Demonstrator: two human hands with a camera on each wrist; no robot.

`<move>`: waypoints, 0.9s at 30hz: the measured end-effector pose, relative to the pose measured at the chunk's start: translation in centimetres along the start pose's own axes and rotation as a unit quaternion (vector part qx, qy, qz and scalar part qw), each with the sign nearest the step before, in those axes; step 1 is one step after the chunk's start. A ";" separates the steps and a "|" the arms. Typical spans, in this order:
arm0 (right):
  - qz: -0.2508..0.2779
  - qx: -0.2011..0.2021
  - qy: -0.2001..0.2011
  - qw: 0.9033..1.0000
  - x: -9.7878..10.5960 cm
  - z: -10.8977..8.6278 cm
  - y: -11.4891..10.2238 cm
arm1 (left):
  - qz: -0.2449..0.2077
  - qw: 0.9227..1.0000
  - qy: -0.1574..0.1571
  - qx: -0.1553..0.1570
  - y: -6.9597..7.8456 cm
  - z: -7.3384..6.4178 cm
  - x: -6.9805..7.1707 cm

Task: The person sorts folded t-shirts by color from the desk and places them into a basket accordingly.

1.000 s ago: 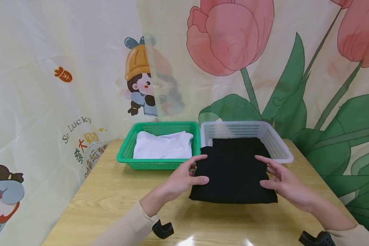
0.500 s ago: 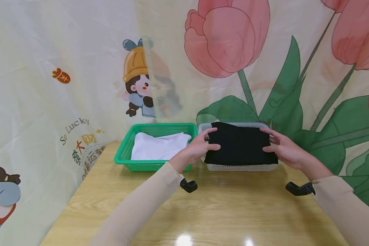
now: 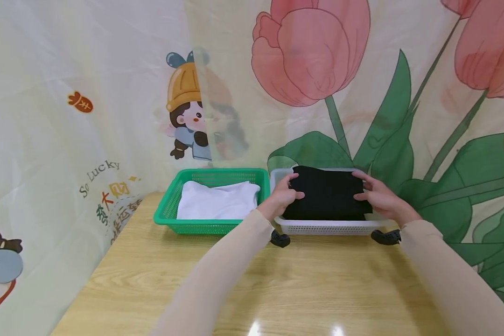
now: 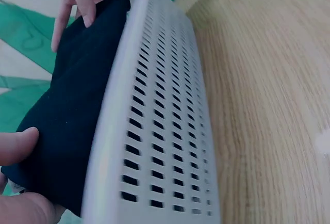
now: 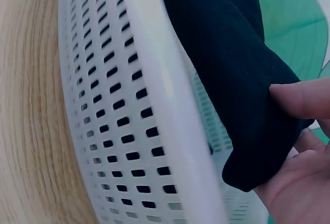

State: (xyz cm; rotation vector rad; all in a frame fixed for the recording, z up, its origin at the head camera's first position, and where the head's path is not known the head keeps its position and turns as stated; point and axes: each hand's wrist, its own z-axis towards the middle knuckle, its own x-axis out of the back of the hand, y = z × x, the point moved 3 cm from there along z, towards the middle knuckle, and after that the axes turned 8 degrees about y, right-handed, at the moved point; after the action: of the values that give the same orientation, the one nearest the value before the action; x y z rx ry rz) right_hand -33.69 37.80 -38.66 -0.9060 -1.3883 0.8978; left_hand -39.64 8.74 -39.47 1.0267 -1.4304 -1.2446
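A folded black cloth point(image 3: 327, 193) lies level with the opening of the white plastic basket point(image 3: 332, 227), its near edge just inside the front rim. My left hand point(image 3: 280, 197) pinches its left side, thumb on top and fingers beneath. On the opposite side my right hand point(image 3: 382, 198) grips the cloth the same way. In the right wrist view, the cloth point(image 5: 232, 79) sags over the basket's inside, with its corner between thumb point(image 5: 304, 99) and fingers. The left wrist view has the cloth point(image 4: 77, 90) running along the rim between both hands.
Left of the white basket stands a green basket point(image 3: 206, 227) holding a folded white cloth point(image 3: 218, 200). Both rest at the back of a wooden table point(image 3: 302, 289), close to a printed fabric backdrop point(image 3: 122, 93) with tulips and cartoon figures.
Both hands have carried the black cloth forward, away from the body, from in front of the white basket to over it and then down inside its front rim.
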 end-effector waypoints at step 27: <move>-0.022 -0.016 0.039 0.999 -1.1 2.6 3.6 | 0.018 0.998 0.037 0.053 -2.7 2.5 -1.6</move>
State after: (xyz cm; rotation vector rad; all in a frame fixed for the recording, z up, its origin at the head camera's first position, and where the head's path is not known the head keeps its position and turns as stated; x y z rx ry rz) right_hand -36.24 38.20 -42.46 -0.9217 -1.3536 0.8017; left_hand -41.76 10.40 -42.48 1.1020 -1.4654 -1.1030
